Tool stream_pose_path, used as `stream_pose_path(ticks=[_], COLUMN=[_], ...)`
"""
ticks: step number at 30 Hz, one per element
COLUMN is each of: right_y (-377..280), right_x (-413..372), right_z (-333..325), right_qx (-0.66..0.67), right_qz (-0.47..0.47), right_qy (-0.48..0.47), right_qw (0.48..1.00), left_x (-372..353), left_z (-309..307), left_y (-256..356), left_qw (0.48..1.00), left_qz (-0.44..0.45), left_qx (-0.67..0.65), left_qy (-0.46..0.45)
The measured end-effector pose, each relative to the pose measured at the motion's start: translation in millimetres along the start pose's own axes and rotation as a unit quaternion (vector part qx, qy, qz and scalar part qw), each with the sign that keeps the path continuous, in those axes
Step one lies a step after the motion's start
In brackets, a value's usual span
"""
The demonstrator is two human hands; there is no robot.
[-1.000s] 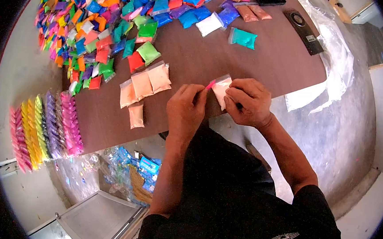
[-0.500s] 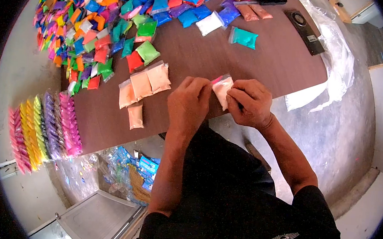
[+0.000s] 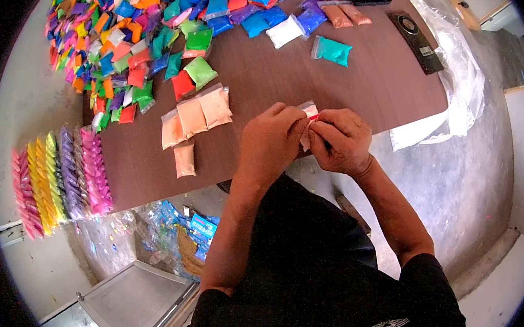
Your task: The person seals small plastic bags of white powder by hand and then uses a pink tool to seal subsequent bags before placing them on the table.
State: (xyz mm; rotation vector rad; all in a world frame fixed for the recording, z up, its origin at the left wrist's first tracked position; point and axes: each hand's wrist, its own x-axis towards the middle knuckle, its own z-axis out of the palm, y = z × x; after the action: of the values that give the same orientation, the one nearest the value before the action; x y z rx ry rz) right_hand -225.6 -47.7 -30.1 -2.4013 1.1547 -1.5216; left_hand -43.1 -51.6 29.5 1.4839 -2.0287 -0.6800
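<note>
Left hand (image 3: 272,141), right hand (image 3: 339,138) both pinched tight on pale peach packet (image 3: 305,143), held between them over near edge of counter (image 3: 316,82). Peach packets (image 3: 195,115) at 9 o'clock, teal packet (image 3: 332,50) at 12 o'clock.

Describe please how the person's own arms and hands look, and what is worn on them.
Both the left hand and the right hand are bare: no gloves, and no ring or watch shows. The forearms are bare too. Short black sleeves cover only the upper arms. They belong to a black shirt with a small white winged emblem.
</note>
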Motion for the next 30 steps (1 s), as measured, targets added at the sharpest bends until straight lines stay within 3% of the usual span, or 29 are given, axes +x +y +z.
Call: stream_pose_path(ticks=[6, 12, 18, 27, 30], right_y=[-0.4, -1.4, 0.0, -2.1, -4.1], right_x=[-2.1, 0.4, 0.1, 0.8, 3.7], right_z=[-1.4, -0.3, -0.9, 0.2, 0.0], right_qx=[-0.001, -0.002, 0.004, 0.003, 0.004], right_qz=[0.011, 0.009, 0.007, 0.013, 0.01], right_qy=[-0.014, -0.005, -0.002, -0.003, 0.005], right_qw=[1.0, 1.0, 1.0, 1.0, 1.0], left_x=[13.2, 6.3, -1.2, -21.1, -17.3], left_z=[3.5, 2.8, 3.8, 2.2, -0.3], left_y=[-11.1, -4.5, -18.7, -15.0, -22.8], left_qw=[0.996, 0.999, 0.996, 0.995, 0.993], left_qz=[0.006, 0.01, -0.036, -0.034, -0.043], left_qx=[0.078, 0.001, 0.025, -0.019, 0.026], left_qy=[0.044, 0.031, 0.077, 0.091, 0.109])
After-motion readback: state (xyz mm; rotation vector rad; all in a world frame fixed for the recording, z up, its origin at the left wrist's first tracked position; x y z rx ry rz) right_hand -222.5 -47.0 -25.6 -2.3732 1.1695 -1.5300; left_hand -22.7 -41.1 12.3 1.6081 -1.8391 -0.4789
